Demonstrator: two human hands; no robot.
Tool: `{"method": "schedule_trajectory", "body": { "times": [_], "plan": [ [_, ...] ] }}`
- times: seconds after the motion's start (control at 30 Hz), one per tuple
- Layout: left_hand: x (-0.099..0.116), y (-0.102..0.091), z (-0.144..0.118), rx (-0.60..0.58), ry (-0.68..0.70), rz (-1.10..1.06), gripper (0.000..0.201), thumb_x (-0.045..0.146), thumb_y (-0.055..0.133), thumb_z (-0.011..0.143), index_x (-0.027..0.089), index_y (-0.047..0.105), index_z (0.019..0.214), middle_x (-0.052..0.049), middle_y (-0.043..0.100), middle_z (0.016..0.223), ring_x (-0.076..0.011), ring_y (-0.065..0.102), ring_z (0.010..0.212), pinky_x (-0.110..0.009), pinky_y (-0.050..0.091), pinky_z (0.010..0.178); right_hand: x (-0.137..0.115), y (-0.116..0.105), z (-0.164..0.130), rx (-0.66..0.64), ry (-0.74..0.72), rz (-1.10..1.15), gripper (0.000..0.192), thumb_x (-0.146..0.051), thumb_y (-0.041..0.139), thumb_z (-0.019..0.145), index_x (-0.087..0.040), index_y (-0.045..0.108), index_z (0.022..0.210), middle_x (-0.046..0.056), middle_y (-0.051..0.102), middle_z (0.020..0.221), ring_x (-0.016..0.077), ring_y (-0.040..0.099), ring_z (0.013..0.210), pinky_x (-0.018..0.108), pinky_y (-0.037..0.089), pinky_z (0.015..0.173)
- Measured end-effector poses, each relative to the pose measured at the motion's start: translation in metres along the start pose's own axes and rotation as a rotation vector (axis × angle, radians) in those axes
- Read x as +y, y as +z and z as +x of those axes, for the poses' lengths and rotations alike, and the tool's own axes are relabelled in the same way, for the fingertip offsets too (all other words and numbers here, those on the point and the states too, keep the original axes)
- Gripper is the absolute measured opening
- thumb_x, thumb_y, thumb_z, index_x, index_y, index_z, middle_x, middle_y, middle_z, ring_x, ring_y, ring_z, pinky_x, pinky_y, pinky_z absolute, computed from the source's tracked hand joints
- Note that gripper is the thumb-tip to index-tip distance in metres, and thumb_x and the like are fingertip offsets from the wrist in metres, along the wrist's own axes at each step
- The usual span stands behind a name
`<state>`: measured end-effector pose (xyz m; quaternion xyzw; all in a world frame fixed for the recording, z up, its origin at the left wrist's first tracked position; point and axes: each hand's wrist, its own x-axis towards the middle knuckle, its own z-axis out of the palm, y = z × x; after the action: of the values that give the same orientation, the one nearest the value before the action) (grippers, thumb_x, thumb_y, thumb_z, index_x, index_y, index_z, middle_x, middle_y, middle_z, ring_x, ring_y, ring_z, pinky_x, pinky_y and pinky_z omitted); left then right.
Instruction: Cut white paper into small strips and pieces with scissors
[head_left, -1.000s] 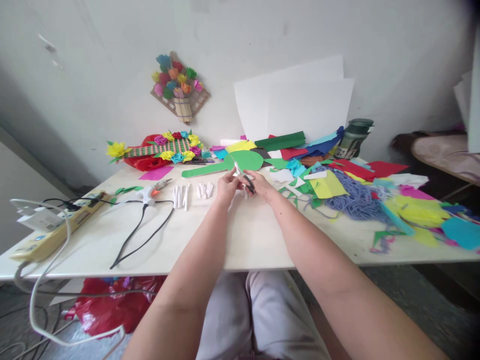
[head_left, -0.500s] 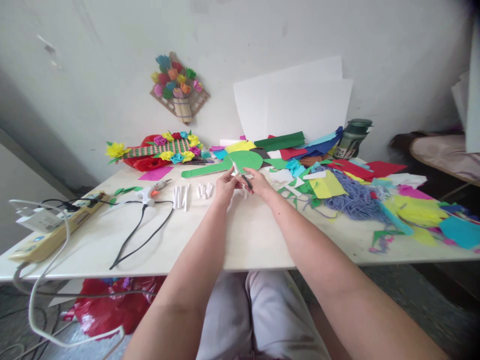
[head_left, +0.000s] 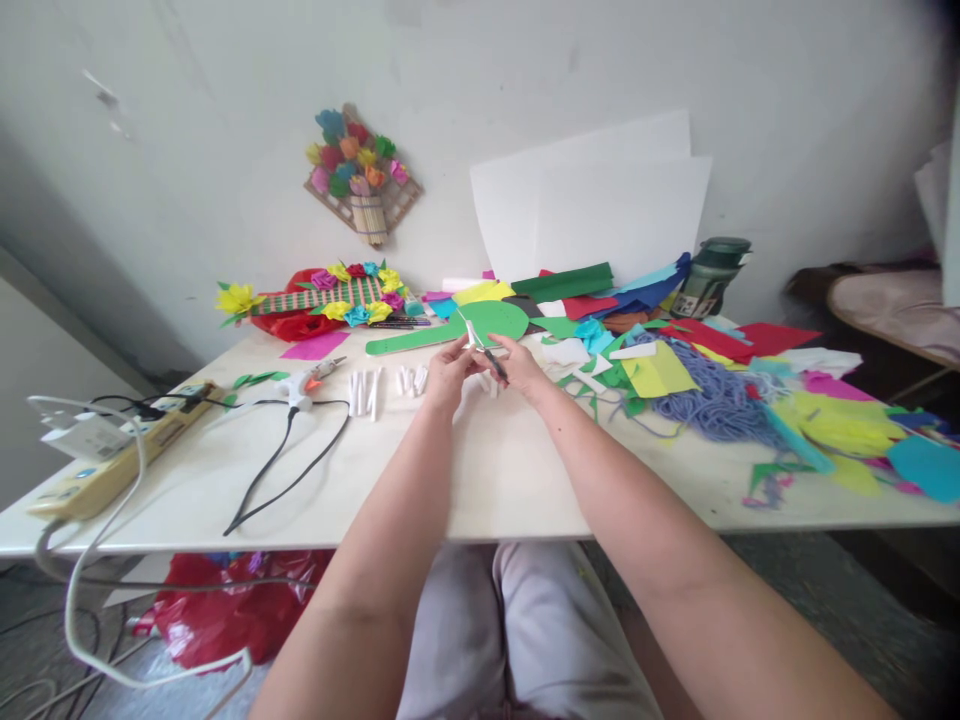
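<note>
My right hand (head_left: 525, 372) is wrapped around the scissors (head_left: 486, 350), blades pointing up-left toward the green paddle cutout (head_left: 457, 328) just behind. My left hand (head_left: 448, 372) pinches something small and white at the blades; can't tell what.
</note>
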<state>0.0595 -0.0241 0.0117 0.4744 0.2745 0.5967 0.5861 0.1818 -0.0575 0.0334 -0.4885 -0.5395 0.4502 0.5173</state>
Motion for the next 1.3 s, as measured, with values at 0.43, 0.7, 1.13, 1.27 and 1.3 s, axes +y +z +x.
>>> {"method": "schedule_trajectory", "body": {
  "times": [0.43, 0.7, 1.13, 1.27, 1.3],
  "plan": [
    [0.005, -0.003, 0.000, 0.010, 0.040, 0.073, 0.063, 0.030, 0.076, 0.054, 0.011, 0.059, 0.111, -0.001, 0.065, 0.067, -0.0113, 0.059, 0.059, -0.030, 0.050, 0.067, 0.011, -0.008, 0.005, -0.099, -0.107, 0.049, 0.081, -0.031, 0.070, 0.066, -0.007, 0.033, 0.134, -0.010, 0.048, 0.044, 0.0062, 0.039, 0.038, 0.017, 0.030, 0.037],
    [-0.002, 0.001, 0.002, 0.062, 0.094, 0.085, 0.066, 0.030, 0.077, 0.052, 0.011, 0.059, 0.113, 0.000, 0.065, 0.068, -0.0111, 0.059, 0.059, -0.033, 0.050, 0.070, 0.012, -0.009, 0.004, -0.102, -0.099, 0.033, 0.084, -0.035, 0.070, 0.066, -0.008, 0.032, 0.135, -0.008, 0.049, 0.046, 0.0063, 0.040, 0.040, 0.016, 0.032, 0.037],
    [-0.001, 0.010, -0.003, 0.091, 0.057, 0.089, 0.057, 0.026, 0.075, 0.053, 0.011, 0.064, 0.107, 0.001, 0.064, 0.065, -0.0089, 0.057, 0.056, -0.032, 0.049, 0.072, 0.007, -0.004, 0.002, -0.050, -0.067, 0.095, 0.078, -0.043, 0.068, 0.067, -0.009, 0.039, 0.131, -0.009, 0.045, 0.042, 0.0063, 0.038, 0.036, 0.017, 0.027, 0.035],
    [0.000, 0.010, -0.003, 0.094, 0.054, 0.069, 0.060, 0.024, 0.076, 0.053, 0.011, 0.062, 0.109, 0.002, 0.063, 0.062, -0.0095, 0.057, 0.056, -0.031, 0.049, 0.071, 0.003, 0.000, 0.000, -0.018, -0.064, 0.044, 0.083, -0.043, 0.071, 0.064, -0.009, 0.039, 0.133, -0.009, 0.044, 0.042, 0.0061, 0.037, 0.036, 0.017, 0.027, 0.035],
    [0.000, 0.009, -0.003, 0.093, 0.055, 0.064, 0.060, 0.024, 0.076, 0.053, 0.011, 0.062, 0.110, 0.002, 0.063, 0.061, -0.0095, 0.057, 0.055, -0.031, 0.049, 0.071, 0.002, 0.000, 0.000, -0.013, -0.053, 0.028, 0.083, -0.042, 0.071, 0.064, -0.009, 0.039, 0.133, -0.009, 0.045, 0.043, 0.0058, 0.036, 0.036, 0.017, 0.027, 0.035]
  ]
}}
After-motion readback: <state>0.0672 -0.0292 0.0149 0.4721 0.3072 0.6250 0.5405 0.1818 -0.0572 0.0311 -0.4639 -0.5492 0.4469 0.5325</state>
